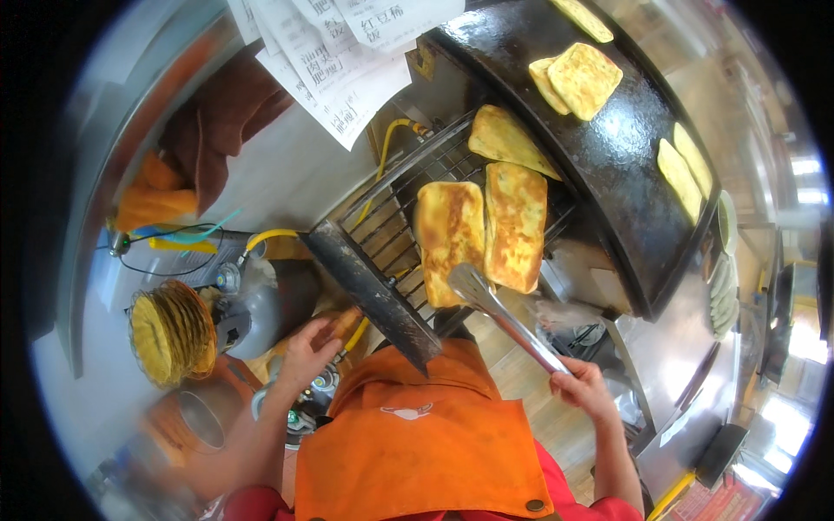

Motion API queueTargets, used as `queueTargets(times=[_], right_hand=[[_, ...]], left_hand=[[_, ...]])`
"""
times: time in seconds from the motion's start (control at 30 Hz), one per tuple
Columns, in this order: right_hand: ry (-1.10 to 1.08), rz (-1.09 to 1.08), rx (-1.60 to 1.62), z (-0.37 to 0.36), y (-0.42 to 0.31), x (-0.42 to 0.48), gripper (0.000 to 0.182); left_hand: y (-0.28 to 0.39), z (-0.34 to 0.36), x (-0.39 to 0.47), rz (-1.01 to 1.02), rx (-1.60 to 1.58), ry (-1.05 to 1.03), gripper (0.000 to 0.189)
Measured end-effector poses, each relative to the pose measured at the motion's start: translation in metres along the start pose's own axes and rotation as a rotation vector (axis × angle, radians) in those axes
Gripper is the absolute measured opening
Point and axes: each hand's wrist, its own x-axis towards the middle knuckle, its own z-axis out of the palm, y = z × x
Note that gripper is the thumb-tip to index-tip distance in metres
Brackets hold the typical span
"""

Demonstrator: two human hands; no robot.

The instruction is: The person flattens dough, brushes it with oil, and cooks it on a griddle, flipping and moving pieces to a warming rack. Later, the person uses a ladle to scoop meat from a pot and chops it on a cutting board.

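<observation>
In my right hand (580, 387) is a pair of metal tongs (521, 332), its scalloped tips against the lower end of a browned flatbread (449, 241) on a pulled-out wire rack (384, 228). A second browned flatbread (517, 225) lies beside it, and a paler one (508, 140) sits further back, partly under the griddle's edge. Near the dark metal front plate (374, 293) of the rack, my left hand (313, 352) holds nothing visible, fingers apart and curled.
Several pale flatbreads, among them a stacked pair (586, 81), lie on the black griddle (625, 163) above the rack. Printed paper slips (352, 84) hang at the top. At left are a stack of yellow wire baskets (172, 332), a gas cylinder (260, 312) and a yellow hose (270, 236).
</observation>
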Motion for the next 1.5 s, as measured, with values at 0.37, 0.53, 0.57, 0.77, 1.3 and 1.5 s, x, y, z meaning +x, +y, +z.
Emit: queueTargets(times=[0.37,0.53,0.57,0.77,1.3,1.5], right_hand=[[0.113,-0.004,-0.196,-0.015,-0.056,-0.067,0.041],[0.474,-0.370,-0.349,0.028,-0.043,-0.004,0.038],[0.508,-0.504,-0.412,0.034,-0.036,0.006,0.038],[0.386,-0.618,-0.539,0.069,-0.042,0.024,0.038],[0.736,-0.415,-0.285,0.042,-0.023,0.019,0.044],[0.708,-0.406,-0.335,0.050,-0.012,0.023,0.044]], left_hand=[[0.009,-0.002,-0.003,-0.001,0.067,0.010,0.042],[0.007,0.001,-0.002,-0.010,0.027,0.026,0.043],[0.006,0.001,-0.002,-0.021,0.007,0.027,0.043],[0.007,0.000,-0.002,-0.003,0.039,0.010,0.041],[0.005,-0.001,-0.004,0.019,0.098,0.035,0.041],[0.002,0.001,-0.002,0.035,0.111,0.031,0.041]])
